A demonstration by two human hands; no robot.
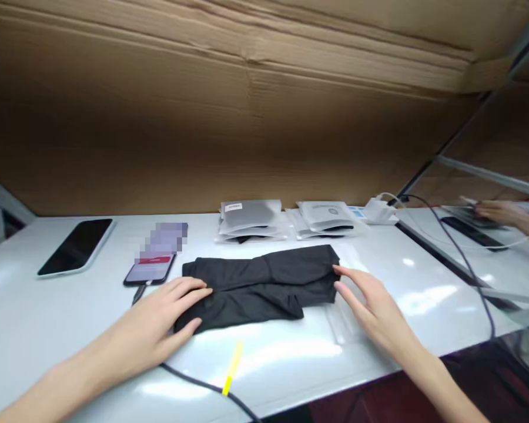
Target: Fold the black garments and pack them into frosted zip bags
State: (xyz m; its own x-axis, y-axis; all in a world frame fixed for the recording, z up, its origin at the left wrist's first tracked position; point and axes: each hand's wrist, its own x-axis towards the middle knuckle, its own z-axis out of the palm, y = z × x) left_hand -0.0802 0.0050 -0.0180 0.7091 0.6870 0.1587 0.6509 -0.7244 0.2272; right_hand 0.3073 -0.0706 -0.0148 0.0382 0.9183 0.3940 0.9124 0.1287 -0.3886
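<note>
Right at the near-middle of the white table [35, 329], both hands are on a folded black garment [264, 282]. The left hand [167, 317] lies flat and open on its left end, palm down, fingers loosely spread over the cloth and not pinching anything. The right hand [370, 305] is open too, fingers straight and close together, with the fingertips just touching the garment's right edge. So neither hand is closed on it, they're only resting against it.

The garment lies lengthwise across the table, folded into a long strip. Its right end sits on what looks like a clear plastic bag [346, 329], which pokes out under the right hand.

Just beyond the left hand there's a lit phone [150, 271] with a cord plugged in, and further left a dark phone [77, 245] lying face up. A black cable [194, 382] with a yellow tag [231, 367] runs along the near edge. Behind the garment are two bagged stacks [249, 220], and a white charger [379, 210] sits to their right. A cardboard wall [247, 117] backs the whole table. Another person's hand [498, 211] is at the next table on the far right, well apart from all this.
</note>
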